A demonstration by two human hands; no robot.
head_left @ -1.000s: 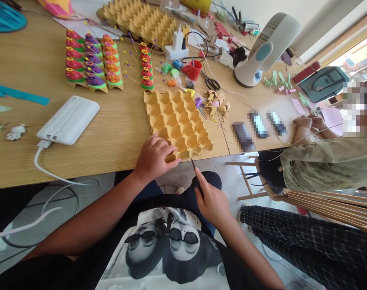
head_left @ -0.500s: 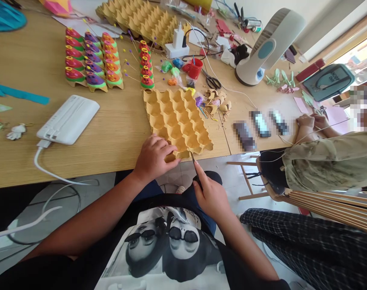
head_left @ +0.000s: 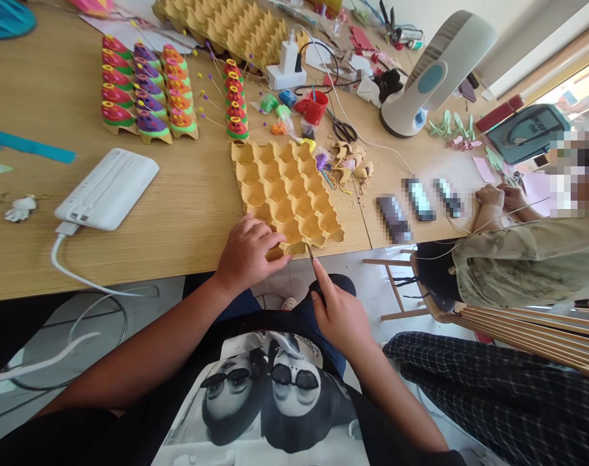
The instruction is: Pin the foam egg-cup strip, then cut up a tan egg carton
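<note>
While pinning egg tray (head_left: 285,188) at table (head_left: 178,213) edge with left hand (head_left: 248,252) spread flat, clamped right hand (head_left: 340,317) round knife (head_left: 310,251), tip against tray corner, and likely risked slipping into left fingers (head_left: 270,241).

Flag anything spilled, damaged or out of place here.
Torn cardboard scraps and crumbs lie strewn right of the egg tray. The tray's near corner sits at the table edge, where the left hand holds it and the right hand holds a thin blade.

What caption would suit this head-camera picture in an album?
Left hand steadies a yellow egg tray on the table while the right hand holds a thin blade at its near edge.
</note>
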